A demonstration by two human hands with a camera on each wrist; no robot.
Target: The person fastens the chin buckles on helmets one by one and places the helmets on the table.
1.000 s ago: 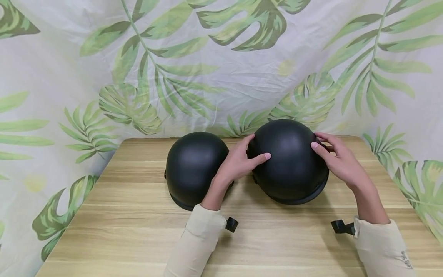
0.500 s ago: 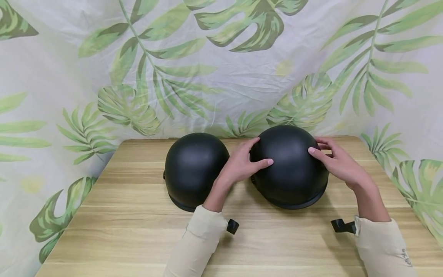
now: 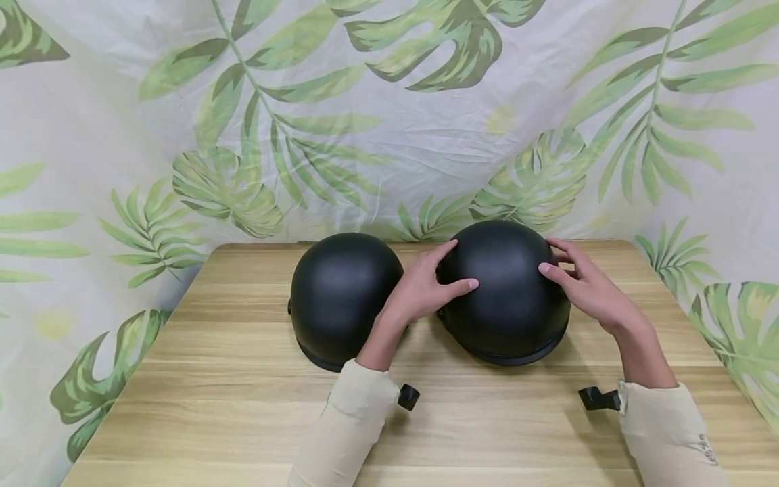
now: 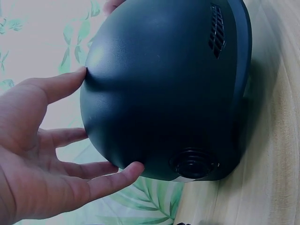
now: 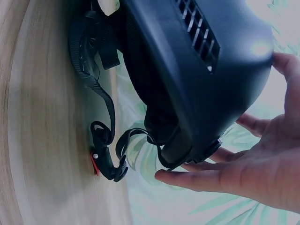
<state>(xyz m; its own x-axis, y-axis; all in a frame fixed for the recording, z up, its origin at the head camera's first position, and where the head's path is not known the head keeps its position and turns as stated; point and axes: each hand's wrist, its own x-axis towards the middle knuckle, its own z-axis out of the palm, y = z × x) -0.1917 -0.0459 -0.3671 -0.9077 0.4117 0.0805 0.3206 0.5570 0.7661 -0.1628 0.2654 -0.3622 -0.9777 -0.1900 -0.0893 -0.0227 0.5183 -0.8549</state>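
A smooth black helmet (image 3: pixel 502 304) is held between both hands over the right half of the table. My left hand (image 3: pixel 426 284) grips its left side, thumb on the front and fingers spread behind. On the opposite side, my right hand (image 3: pixel 596 291) holds it with thumb and fingers. The left wrist view shows a slotted vent (image 4: pixel 217 30) and a round side knob (image 4: pixel 193 162). In the right wrist view the rim stands raised off the tabletop, and a strap (image 5: pixel 107 105) hangs down to a buckle (image 5: pixel 105 157) with a red part.
A second black helmet (image 3: pixel 341 297) sits just left, partly behind my left forearm. The wooden table (image 3: pixel 243 419) meets a leaf-printed cloth (image 3: pixel 426 149) at its back edge. Black camera mounts (image 3: pixel 409 398) stick out from the sleeves.
The held helmet has come down slightly, then shifted a little left. My right hand has moved left with it, while my left hand has barely moved. The other helmet stays put.
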